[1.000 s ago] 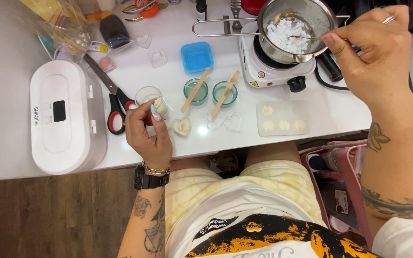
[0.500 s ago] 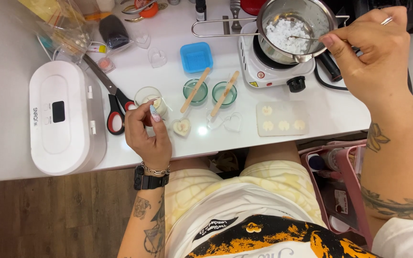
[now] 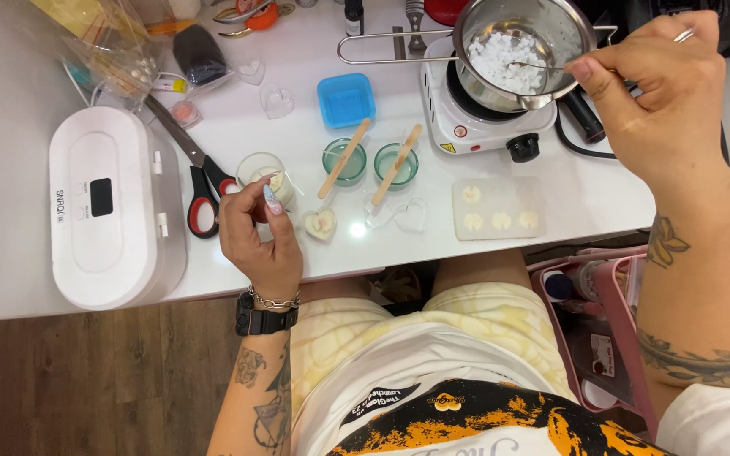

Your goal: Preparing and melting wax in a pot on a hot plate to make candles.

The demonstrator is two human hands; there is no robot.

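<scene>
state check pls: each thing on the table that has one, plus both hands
Pot: on hotplate, holds unmelted white chunks.
Right hand: holding stirrer in pot.
Left hand: pinching wick at glass jar.
Scissors: closed.
Two green cups: stick across each.

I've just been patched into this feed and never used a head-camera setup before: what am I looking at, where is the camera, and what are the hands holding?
There is no machine here: one camera sits on a seated person's head and looks down at their two bare hands over a white table.

The right hand holds a thin metal stirrer whose tip is in the white flakes inside a steel pot. The pot sits on a small white hot plate.

The left hand pinches something small beside a small glass jar; I cannot tell what.

Also on the table: two green glass cups with wooden sticks across them, a blue square mould, scissors, a white oval box and a clear mould sheet.
</scene>
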